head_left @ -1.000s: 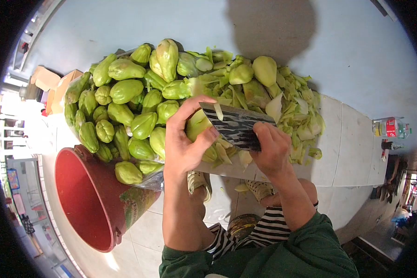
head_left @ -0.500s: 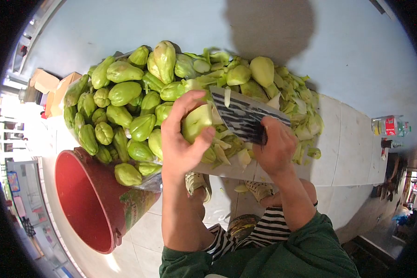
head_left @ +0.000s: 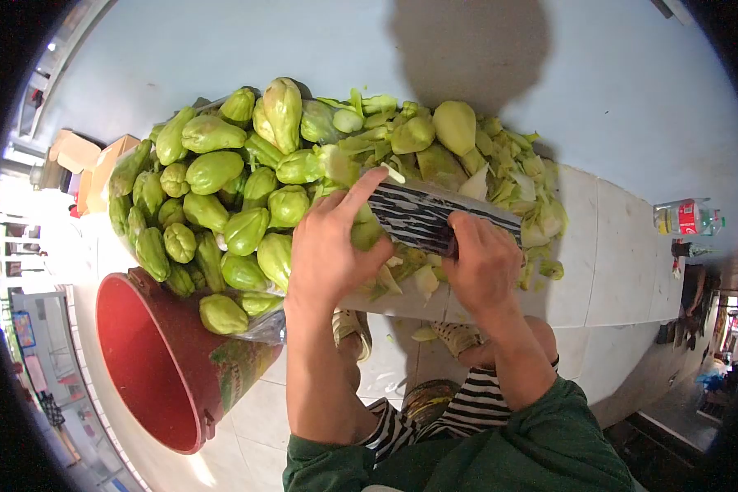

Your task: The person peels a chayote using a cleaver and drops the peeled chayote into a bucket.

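Observation:
My left hand (head_left: 336, 246) is wrapped round a pale green chayote (head_left: 366, 232), mostly hidden behind the fingers and the blade. In my right hand (head_left: 484, 258) is a wide cleaver (head_left: 426, 215) with a black and grey streaked blade, lying against the chayote. A pale sliver (head_left: 393, 173) sticks to the blade's upper left corner. Beyond and left of my hands lies a pile of whole green chayotes (head_left: 213, 172). Peelings (head_left: 533, 193) are heaped behind and right of the cleaver, with a peeled chayote (head_left: 454, 127) on top.
A red bucket (head_left: 148, 361) lies tipped at the lower left, its mouth facing left. Cardboard boxes (head_left: 107, 172) stand at the far left. On the right are a plastic bottle with a red label (head_left: 687, 219) and a dark bottle (head_left: 690, 249). A blue wall (head_left: 615, 98) rises behind the pile.
The cleaver moved away from the chayote, then came back against it with its blade lying flatter. The fingers of my left hand now cover more of the chayote.

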A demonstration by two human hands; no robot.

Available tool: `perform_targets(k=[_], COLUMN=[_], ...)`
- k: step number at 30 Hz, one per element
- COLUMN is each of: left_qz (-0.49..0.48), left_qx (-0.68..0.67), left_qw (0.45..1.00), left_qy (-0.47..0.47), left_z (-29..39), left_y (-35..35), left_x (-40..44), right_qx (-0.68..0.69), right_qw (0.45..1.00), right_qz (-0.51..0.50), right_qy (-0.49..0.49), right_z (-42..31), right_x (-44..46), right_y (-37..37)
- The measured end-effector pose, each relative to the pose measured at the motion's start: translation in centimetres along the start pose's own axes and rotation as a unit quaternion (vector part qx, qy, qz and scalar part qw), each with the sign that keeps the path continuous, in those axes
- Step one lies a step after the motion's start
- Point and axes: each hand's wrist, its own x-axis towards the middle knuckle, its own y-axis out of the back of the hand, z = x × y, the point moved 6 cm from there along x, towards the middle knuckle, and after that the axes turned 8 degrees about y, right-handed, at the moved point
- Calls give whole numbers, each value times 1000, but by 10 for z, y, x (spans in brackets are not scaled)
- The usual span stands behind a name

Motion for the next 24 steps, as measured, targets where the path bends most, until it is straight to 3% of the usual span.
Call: perform_targets(k=[4,6,9,13,17,19,24], left_qz=[-9,56,31,2,61,17,46], left_qx=[-3,-43,-19,-28,-71,-244,-366], left_qw=[999,996,996,998,992,968,929], left_qy=[33,-54,-82,-59,-81,58,11], left_z=[0,5,12,18,12,4,-5], left_y=[2,8,2,-6,8,14,19], left_x=[1,-1,-6,-9,-7,-12,-16], right_qx=[6,8,11,10,17,24,116], right_qw=[1000,1000,1000,1000,1000,1000,989], right_qz=[-3,-5,6,-3,-3,10,18], right_qy=[-1,-2,-8,-1,-2,-16,-94], right_z=[-3,-3,-1,-2,-5,-4,13], right_x=[-2,-3,-5,-11,-16,-18,-29], right_y=[3,7,15,22,33,38,35])
